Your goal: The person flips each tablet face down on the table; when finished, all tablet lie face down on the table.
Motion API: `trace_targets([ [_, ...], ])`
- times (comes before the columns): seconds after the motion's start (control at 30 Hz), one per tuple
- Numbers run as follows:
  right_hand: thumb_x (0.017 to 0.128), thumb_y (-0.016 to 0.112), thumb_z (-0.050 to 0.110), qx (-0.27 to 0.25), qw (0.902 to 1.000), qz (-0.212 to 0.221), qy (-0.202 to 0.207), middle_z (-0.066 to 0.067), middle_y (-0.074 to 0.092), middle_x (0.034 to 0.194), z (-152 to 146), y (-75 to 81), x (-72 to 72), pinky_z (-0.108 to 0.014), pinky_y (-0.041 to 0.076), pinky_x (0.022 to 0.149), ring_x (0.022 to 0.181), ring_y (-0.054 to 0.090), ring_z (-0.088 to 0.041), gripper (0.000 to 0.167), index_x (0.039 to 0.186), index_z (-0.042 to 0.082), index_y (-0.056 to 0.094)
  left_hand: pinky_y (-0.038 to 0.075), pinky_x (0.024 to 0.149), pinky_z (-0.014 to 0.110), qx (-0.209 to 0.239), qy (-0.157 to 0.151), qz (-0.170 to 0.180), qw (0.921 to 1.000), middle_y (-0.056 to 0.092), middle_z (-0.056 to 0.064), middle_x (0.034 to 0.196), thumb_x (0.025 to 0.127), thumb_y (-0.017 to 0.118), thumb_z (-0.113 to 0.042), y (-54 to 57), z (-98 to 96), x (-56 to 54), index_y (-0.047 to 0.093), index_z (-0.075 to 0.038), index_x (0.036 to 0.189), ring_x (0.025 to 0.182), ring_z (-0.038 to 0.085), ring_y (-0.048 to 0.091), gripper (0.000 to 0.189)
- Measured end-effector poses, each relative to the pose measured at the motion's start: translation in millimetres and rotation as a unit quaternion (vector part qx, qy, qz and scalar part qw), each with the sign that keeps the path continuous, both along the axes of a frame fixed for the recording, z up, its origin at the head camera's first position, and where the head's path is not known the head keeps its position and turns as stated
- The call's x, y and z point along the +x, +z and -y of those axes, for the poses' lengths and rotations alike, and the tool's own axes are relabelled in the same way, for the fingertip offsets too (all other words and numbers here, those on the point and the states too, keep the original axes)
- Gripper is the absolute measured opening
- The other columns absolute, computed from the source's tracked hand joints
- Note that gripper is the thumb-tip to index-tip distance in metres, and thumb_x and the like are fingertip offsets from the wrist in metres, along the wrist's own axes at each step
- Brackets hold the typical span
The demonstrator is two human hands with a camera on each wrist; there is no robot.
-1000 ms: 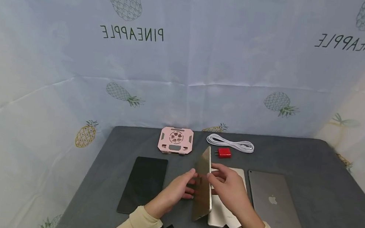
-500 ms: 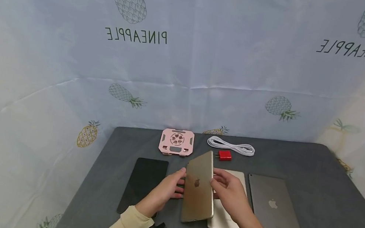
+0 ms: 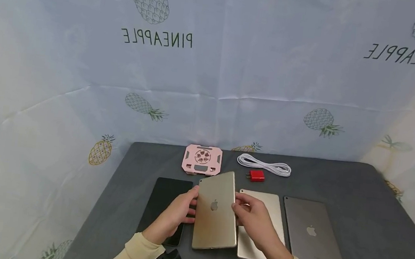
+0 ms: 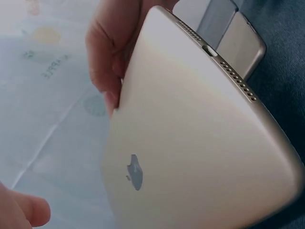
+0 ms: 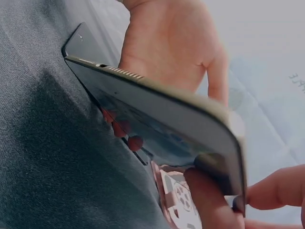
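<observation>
A gold tablet (image 3: pixel 214 223) leans half upright above the table, its logo back turned up toward the head camera. My right hand (image 3: pixel 258 221) pinches its right long edge, thumb on the back and fingers on the dark screen side, as the right wrist view shows. At the opposite edge, my left hand (image 3: pixel 171 216) has its fingertips reaching behind the tablet. Its thumb (image 4: pixel 35 210) stands off the back in the left wrist view. Beneath the right hand lies another gold tablet (image 3: pixel 254 244), partly covered. A black tablet (image 3: pixel 166 197) lies under the left hand.
A grey tablet (image 3: pixel 312 231) lies face down at the right. Along the back of the dark table (image 3: pixel 369 214) sit a pink tablet-cooler-like plate (image 3: pixel 192 161) with a round cutout, a white cable bundle (image 3: pixel 264 165) and a red charger plug (image 3: pixel 257 176). Behind hangs a pineapple-print cloth (image 3: pixel 214 62).
The gold tablet has turned from edge-on to showing its back and moved left. My left hand has shifted left along with it; the right hand keeps its pinch on the edge.
</observation>
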State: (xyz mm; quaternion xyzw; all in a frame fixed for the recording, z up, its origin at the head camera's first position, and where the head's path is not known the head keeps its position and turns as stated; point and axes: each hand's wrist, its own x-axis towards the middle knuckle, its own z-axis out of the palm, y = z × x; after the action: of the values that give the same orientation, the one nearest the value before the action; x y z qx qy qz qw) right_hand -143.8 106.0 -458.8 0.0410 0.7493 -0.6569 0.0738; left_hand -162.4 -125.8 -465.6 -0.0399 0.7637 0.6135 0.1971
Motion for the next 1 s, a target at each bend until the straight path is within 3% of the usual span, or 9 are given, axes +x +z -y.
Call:
trace_targets([
  [0.13,0.103,0.063,0.002,0.011,0.9998,0.017,0.002,-0.013,0.067,0.103,3,-3.0,-1.7,-0.033,0.064,0.065,0.083,0.068,-0.018,0.039,0.140,-0.010,0.065,0.059,0.102,0.059,-0.017,0.002,-0.001,0.9998,0.052,0.032,0.150,0.113,0.037,-0.062,0.1,1.5,0.2,0.040,0.009,0.159,0.120,0.040,0.062,0.085],
  [0.33,0.102,0.066,0.011,0.063,0.9973,0.039,-0.001,-0.017,0.074,0.113,3,-7.7,-3.4,-0.042,0.067,0.073,0.093,0.073,-0.021,0.044,0.139,-0.013,0.064,0.057,0.104,0.062,-0.046,0.009,0.002,0.9989,0.051,0.032,0.152,0.112,0.035,-0.066,2.1,1.9,-0.5,0.034,0.011,0.161,0.121,0.044,0.061,0.092],
  [0.67,0.099,0.072,0.023,0.156,0.9863,0.050,0.019,-0.010,0.073,0.103,3,-14.8,-4.6,-0.031,0.057,0.065,0.075,0.064,-0.018,0.052,0.138,-0.010,0.065,0.056,0.105,0.063,-0.063,-0.019,-0.010,0.9978,0.052,0.033,0.151,0.112,0.032,-0.067,5.1,0.4,1.2,0.036,0.011,0.161,0.123,0.046,0.062,0.092],
  [0.8,0.099,0.073,0.028,0.192,0.9801,0.045,0.025,-0.010,0.073,0.106,2,-15.7,-5.0,-0.032,0.056,0.070,0.083,0.064,-0.018,0.055,0.138,-0.010,0.066,0.056,0.106,0.063,-0.063,-0.020,-0.012,0.9977,0.052,0.032,0.151,0.112,0.032,-0.066,6.1,0.0,2.3,0.036,0.010,0.161,0.123,0.045,0.061,0.091],
  [1.0,0.099,0.073,0.031,0.213,0.9755,0.046,0.033,-0.019,0.077,0.122,2,-15.3,-4.1,-0.045,0.064,0.087,0.095,0.072,-0.020,0.054,0.135,-0.009,0.069,0.050,0.113,0.065,-0.070,-0.024,-0.021,0.9971,0.042,0.035,0.162,0.113,0.034,-0.064,6.5,-1.3,4.9,0.035,0.011,0.162,0.133,0.049,0.057,0.090],
])
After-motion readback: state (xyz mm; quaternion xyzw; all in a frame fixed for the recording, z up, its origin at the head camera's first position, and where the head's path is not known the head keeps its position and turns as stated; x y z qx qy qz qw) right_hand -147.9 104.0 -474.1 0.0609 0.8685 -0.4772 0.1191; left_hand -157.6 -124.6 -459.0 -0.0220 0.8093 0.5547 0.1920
